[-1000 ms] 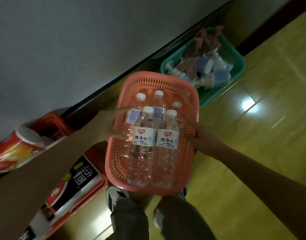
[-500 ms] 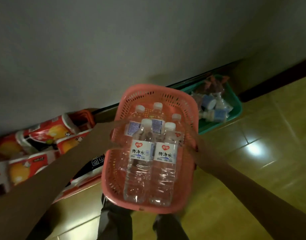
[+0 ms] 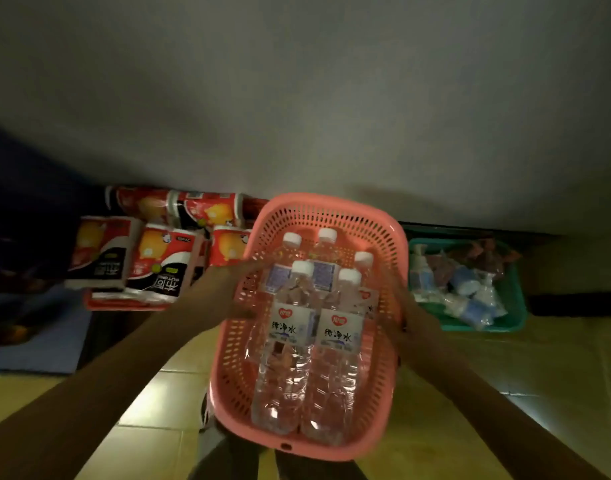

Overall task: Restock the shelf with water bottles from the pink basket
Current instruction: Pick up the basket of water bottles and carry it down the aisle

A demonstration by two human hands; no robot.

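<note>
The pink basket (image 3: pixel 335 209) hangs in the air in front of me, tilted, above the floor. Several clear water bottles with white caps lie inside it; the two nearest, a left bottle (image 3: pixel 283 362) and a right bottle (image 3: pixel 333 372), rest on top of the others. My left hand (image 3: pixel 236 292) grips the basket's left rim. My right hand (image 3: pixel 413 320) grips its right rim. Both hands are blurred. No shelf is in view.
A green basket (image 3: pixel 484 327) of blue and white bottles stands on the floor at the right, against the grey wall (image 3: pixel 297 98). Red and white paper-roll packs (image 3: pixel 158 261) lie in an orange tray at the left. Below is yellow tiled floor (image 3: pixel 505 368) and my legs.
The basket has risen off the floor between both hands. My view has swung left and up, so the wall fills more of the frame and the paper-roll packs show in full.
</note>
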